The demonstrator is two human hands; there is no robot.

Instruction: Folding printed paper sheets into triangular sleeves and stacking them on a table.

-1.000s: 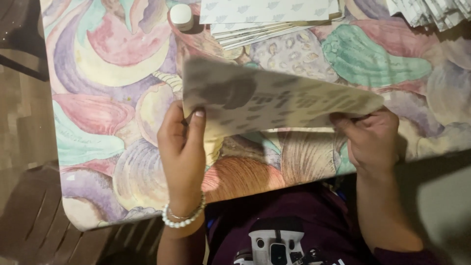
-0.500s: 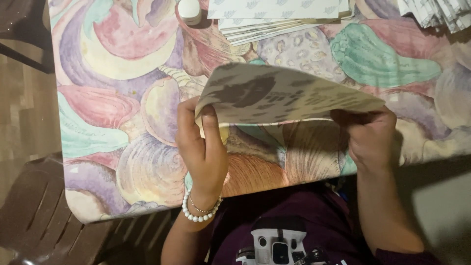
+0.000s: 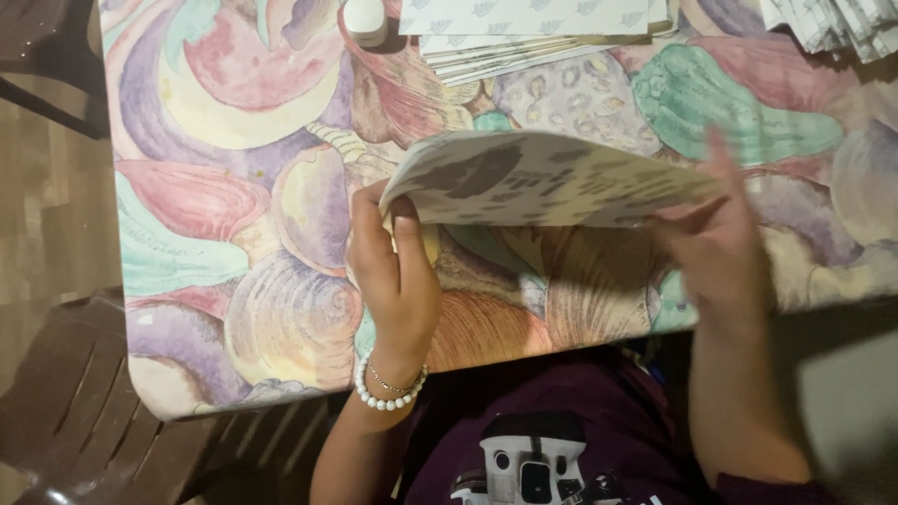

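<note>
Pale, dark-speckled paper sheet [image 3: 547, 178] bows between both hands.

worktop [image 3: 234, 281]: covered in a pastel cloth of shells and swirls, rounded near-left corner | far edge, middle: stack of pale printed sheets [image 3: 533, 33] lay flat | just left of it: small white rounded object [image 3: 365, 19] | far right corner: 2nd pile of fanned sheets [image 3: 837, 23]

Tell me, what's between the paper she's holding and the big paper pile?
Only bare tablecloth with painted shells lies between the held sheet and the paper stack, in the head view.
</note>
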